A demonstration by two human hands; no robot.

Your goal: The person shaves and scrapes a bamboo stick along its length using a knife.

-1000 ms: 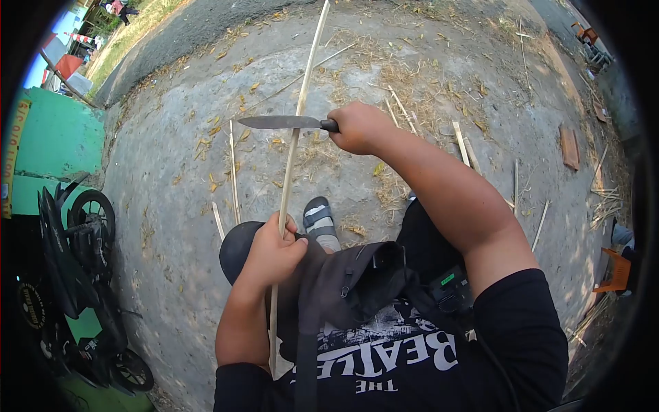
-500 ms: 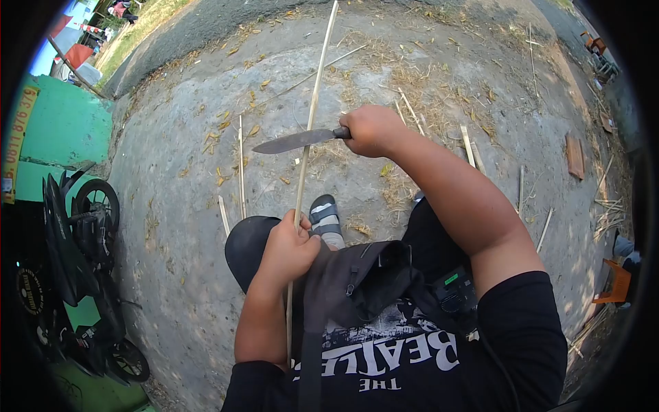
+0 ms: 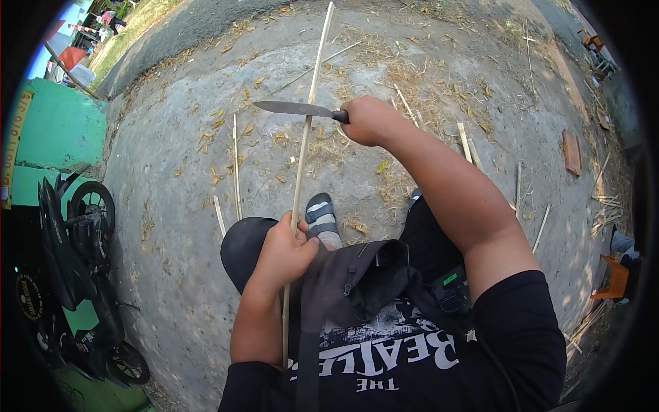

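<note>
A long pale strip of wood or bamboo runs from the top of the view down past my left knee. My left hand is closed around its lower part, above the dark-clothed knee. In my right hand is the dark handle of a large knife. Its blade points left and lies across the strip, well above my left hand. Whether the edge bites into the strip is too small to tell.
Thin strips and dry leaves lie on the concrete ground. A motorcycle stands at the left by a green wall. On the right are a brown wood piece, an orange chair and part of a person.
The knife and my right hand moved down the strip, then slightly back up. A small pale chip shows on the ground beside the strip. My left hand keeps its hold.
</note>
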